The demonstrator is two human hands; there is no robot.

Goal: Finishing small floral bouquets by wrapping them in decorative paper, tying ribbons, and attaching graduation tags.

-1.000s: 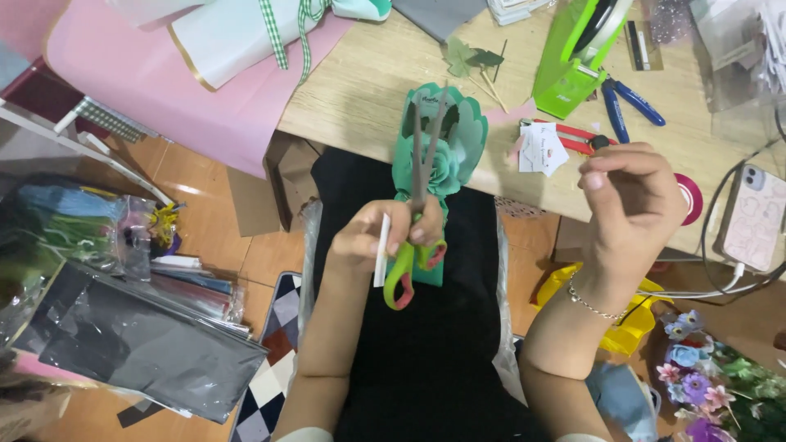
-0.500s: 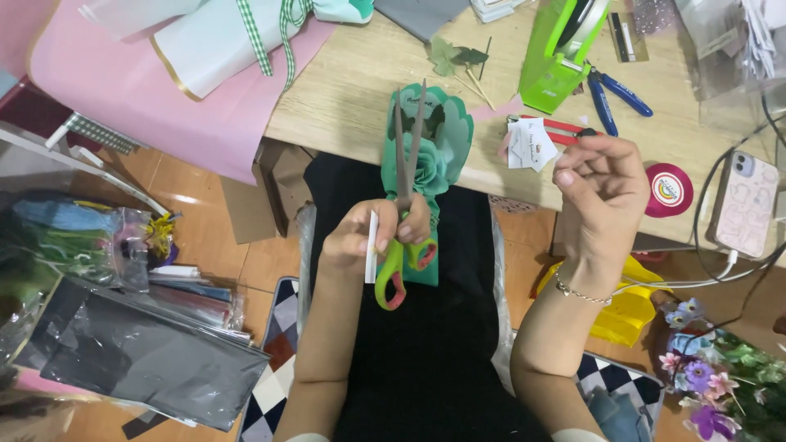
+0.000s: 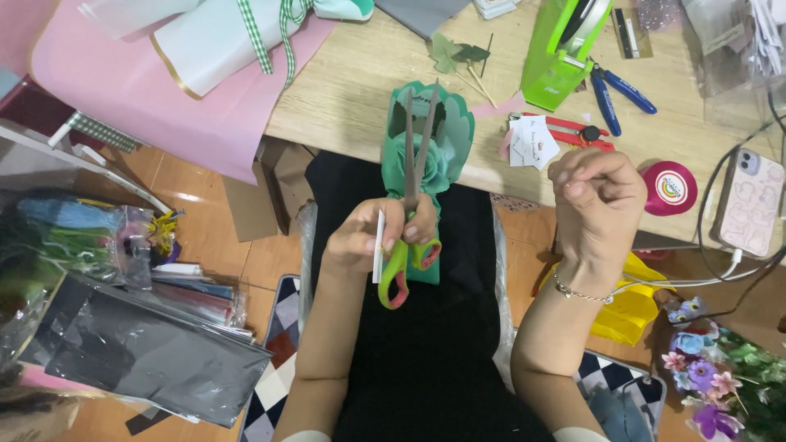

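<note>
My left hand [image 3: 360, 239] grips a pair of scissors [image 3: 412, 164] by its green and red handles, blades slightly apart and pointing away from me. A small white strip [image 3: 379, 245] is also pinched in that hand. Beneath the blades lies a small green wrapped bouquet [image 3: 446, 151] with a green rose, resting at the table edge and over my lap. My right hand [image 3: 596, 196] is raised to the right of it, fingers curled closed. I cannot make out anything in it.
On the wooden table [image 3: 360, 90] are a green tape dispenser [image 3: 561, 49], blue pliers [image 3: 622, 92], a red cutter [image 3: 569, 131], white tags [image 3: 532, 146], a pink ribbon roll [image 3: 670, 187] and a phone [image 3: 749, 200]. Pink sheet [image 3: 139, 90] left; grey sheets [image 3: 139, 352] and artificial flowers [image 3: 712, 372] below.
My right hand has drifted a little to the left toward the bouquet. The left hand keeps the scissors in the same place over the bouquet.
</note>
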